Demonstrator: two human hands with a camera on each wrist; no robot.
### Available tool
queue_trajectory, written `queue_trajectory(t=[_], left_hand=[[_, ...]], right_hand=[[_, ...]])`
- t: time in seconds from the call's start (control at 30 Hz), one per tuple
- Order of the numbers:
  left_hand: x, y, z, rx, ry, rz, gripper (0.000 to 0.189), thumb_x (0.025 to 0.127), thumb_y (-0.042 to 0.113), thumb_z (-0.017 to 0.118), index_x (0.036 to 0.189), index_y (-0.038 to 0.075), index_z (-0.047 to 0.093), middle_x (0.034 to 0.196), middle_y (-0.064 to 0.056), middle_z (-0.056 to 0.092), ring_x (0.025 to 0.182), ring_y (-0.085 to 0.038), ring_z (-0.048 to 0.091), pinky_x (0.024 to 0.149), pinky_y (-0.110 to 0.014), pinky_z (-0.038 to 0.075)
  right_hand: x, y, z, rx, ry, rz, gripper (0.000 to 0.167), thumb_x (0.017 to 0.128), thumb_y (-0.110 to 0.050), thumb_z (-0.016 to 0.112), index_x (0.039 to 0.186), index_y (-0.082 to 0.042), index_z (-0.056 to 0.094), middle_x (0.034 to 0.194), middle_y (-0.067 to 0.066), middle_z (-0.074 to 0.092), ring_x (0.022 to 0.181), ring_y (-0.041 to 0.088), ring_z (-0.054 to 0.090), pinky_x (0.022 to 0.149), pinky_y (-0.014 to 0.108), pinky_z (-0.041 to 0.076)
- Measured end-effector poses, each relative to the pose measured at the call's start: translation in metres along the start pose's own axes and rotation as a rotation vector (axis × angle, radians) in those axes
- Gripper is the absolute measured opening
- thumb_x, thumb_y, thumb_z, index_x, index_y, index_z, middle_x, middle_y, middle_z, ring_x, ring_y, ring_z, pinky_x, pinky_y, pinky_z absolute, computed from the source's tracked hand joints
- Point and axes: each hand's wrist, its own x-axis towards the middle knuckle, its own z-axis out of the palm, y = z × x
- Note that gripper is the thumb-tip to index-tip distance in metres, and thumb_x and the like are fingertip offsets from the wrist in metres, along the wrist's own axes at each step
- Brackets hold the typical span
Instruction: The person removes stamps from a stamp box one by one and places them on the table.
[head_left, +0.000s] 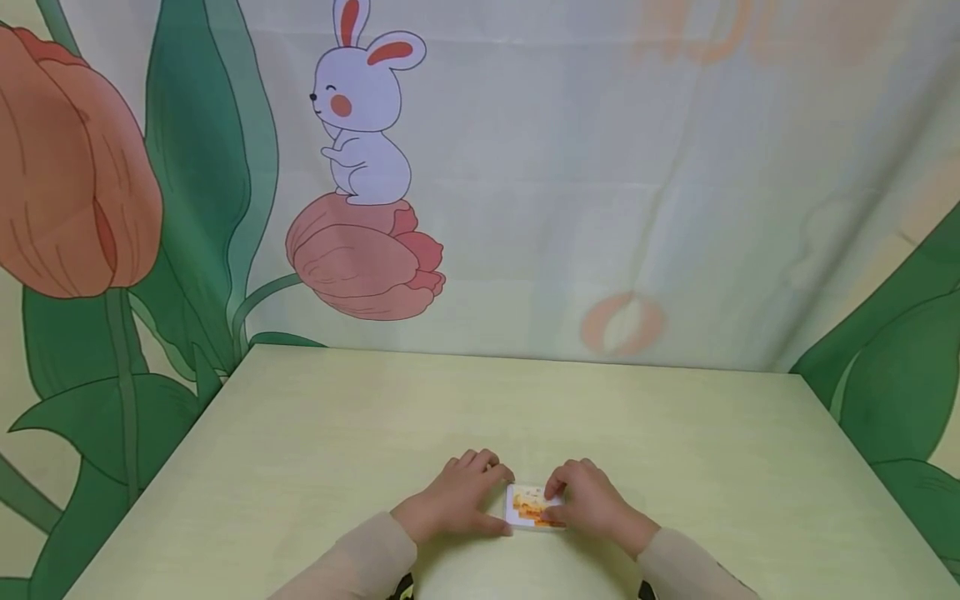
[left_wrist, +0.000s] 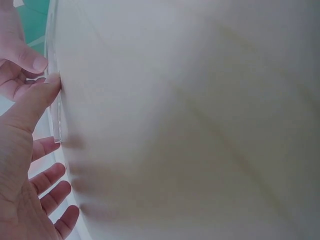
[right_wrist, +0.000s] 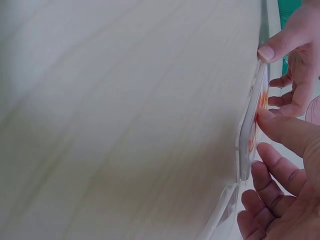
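A small flat clear plastic case (head_left: 513,518) lies on the table with an orange-and-yellow picture card (head_left: 528,504) face up in it. My left hand (head_left: 461,498) holds the left end of the case, thumb at the near corner and index finger at the far corner; its other fingers are spread. On the right end, my right hand (head_left: 594,504) grips the case and card between thumb and index finger. Its thumb (right_wrist: 280,131) presses on the printed face in the right wrist view, and the right end of the card is hidden beneath that hand.
A pale wood-grain table (head_left: 360,433) spreads round the hands. Behind it hangs a curtain (head_left: 510,183) printed with a rabbit and tulips. In the right wrist view, a clear plastic piece (right_wrist: 220,212) stands at an angle near the case's lower end.
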Motion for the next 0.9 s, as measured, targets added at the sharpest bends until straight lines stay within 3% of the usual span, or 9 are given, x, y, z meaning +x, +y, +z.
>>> queue_trajectory(t=[0.53,0.9], left_hand=[[0.0032,0.0023,-0.0065,-0.010,-0.004,-0.002,0.060,0.076,0.051,0.074,0.123,0.020,0.054,0.117,-0.001,0.048,0.106,-0.019,0.044,0.087,-0.038,0.039],[0.0039,0.0001,-0.0006,-0.010,0.004,-0.003,0.060,0.075,0.052,0.074,0.123,0.020,0.055,0.117,-0.001,0.048,0.107,-0.019,0.044,0.089,-0.039,0.039]], right_hand=[[0.0058,0.0034,-0.0042,0.057,-0.033,0.026,0.021,0.069,-0.010,0.083,0.075,-0.009,0.063,0.076,-0.002,0.058,0.077,0.014,0.043,0.070,0.027,0.035],[0.0092,0.0083,0.0011,0.054,-0.034,-0.022,0.024,0.068,-0.007,0.083,0.075,-0.010,0.061,0.074,-0.004,0.060,0.076,0.015,0.043,0.069,0.027,0.033]])
